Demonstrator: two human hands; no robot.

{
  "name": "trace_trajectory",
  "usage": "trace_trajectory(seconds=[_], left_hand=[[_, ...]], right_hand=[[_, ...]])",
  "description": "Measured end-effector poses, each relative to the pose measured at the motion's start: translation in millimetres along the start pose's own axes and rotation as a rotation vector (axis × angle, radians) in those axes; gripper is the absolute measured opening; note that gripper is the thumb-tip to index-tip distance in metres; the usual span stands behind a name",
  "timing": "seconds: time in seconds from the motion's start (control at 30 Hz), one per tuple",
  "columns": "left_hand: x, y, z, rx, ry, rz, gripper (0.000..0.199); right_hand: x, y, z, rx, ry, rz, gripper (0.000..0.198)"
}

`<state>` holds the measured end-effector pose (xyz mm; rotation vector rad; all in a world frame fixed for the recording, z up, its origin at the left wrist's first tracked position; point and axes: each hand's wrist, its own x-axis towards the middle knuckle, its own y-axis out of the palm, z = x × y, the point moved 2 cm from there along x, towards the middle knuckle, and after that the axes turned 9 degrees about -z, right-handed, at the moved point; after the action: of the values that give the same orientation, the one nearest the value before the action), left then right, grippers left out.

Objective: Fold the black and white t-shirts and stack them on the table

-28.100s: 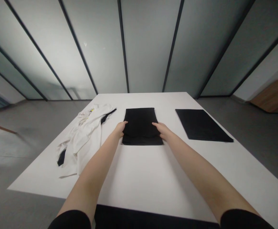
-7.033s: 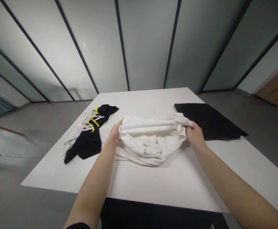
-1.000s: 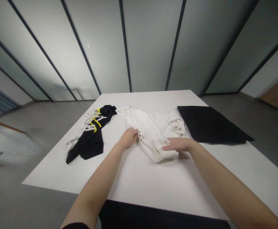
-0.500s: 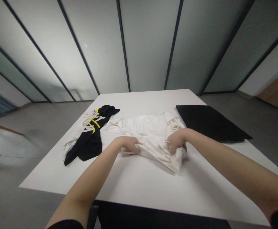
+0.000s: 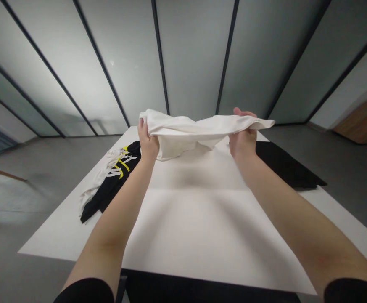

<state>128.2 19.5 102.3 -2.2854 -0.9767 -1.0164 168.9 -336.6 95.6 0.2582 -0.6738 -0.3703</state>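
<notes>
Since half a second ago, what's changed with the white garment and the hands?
The white garment has gone from lying bunched on the table to hanging in the air. The left hand and right hand, which gripped it low, now hold its edge stretched between them. The black and yellow garment and folded black cloth lie as before.
</notes>
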Motion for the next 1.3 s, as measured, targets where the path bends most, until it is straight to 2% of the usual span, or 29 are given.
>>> trace_trajectory(seconds=[0.07, 0.13, 0.17, 0.23, 0.3, 0.37, 0.47, 0.5, 0.53, 0.57, 0.63, 0.7, 0.77, 0.83, 0.93, 1.03, 1.07, 1.17, 1.3], left_hand=[[-18, -22, -9, 0.21, 0.088, 0.037, 0.028], [-39, -43, -14, 0.365, 0.114, 0.156, 0.01], [-49, -53, -17, 0.405, 0.128, 0.251, 0.011], [-67, -71, -23, 0.418, 0.159, 0.463, 0.025], [-78, -89, -32, 0.369, 0.161, 0.675, 0.034], [-85, -106, -39, 0.286, 0.07, 0.959, 0.036], [-93, -126, -48, 0.151, -0.19, 1.507, 0.041], [-94, -130, -50, 0.113, -0.264, 1.642, 0.043], [-95, -130, -51, 0.087, -0.312, 1.718, 0.044], [-94, -128, -51, 0.078, -0.331, 1.74, 0.045], [-89, -115, -47, 0.138, -0.294, 1.639, 0.048], [-83, -95, -37, 0.307, -0.217, 1.446, 0.05], [-78, -70, -26, 0.506, -0.173, 1.229, 0.047], [-77, -44, -15, 0.642, -0.18, 1.056, 0.042], [-90, -8, -5, 0.751, -0.249, 0.864, 0.046], [-117, 16, -5, 0.853, -0.261, 0.686, 0.059], [-127, 21, -6, 0.878, -0.243, 0.669, 0.062], [-155, 29, -5, 0.908, -0.174, 0.742, 0.067], [-172, 23, -7, 0.866, -0.042, 0.796, 0.06]], right_hand=[[-21, -19, 1, -0.07, 0.028, 0.085, 0.035], [-43, -44, -4, -0.205, 0.169, 0.27, 0.037], [-53, -58, -8, -0.287, 0.244, 0.356, 0.035], [-68, -86, -13, -0.446, 0.364, 0.481, 0.03], [-77, -110, -13, -0.487, 0.494, 0.56, 0.03], [-80, -128, -7, -0.409, 0.683, 0.703, 0.038], [-81, -142, 9, -0.193, 0.989, 1.091, 0.069], [-80, -142, 15, -0.13, 1.062, 1.21, 0.082], [-79, -140, 19, -0.088, 1.111, 1.286, 0.091], [-77, -136, 22, -0.074, 1.137, 1.311, 0.093], [-72, -119, 21, -0.149, 1.122, 1.221, 0.08], [-69, -96, 15, -0.322, 1.022, 1.062, 0.059], [-70, -70, 6, -0.506, 0.881, 0.951, 0.047], [-75, -43, -5, -0.648, 0.734, 0.909, 0.04], [-88, -5, -22, -0.798, 0.469, 0.879, 0.032], [-111, 20, -39, -0.899, 0.288, 0.846, 0.039], [-120, 25, -44, -0.931, 0.232, 0.853, 0.043], [-146, 26, -51, -1.114, 0.074, 0.914, 0.051], [-165, 20, -37, -1.34, -0.057, 1.003, 0.051]])
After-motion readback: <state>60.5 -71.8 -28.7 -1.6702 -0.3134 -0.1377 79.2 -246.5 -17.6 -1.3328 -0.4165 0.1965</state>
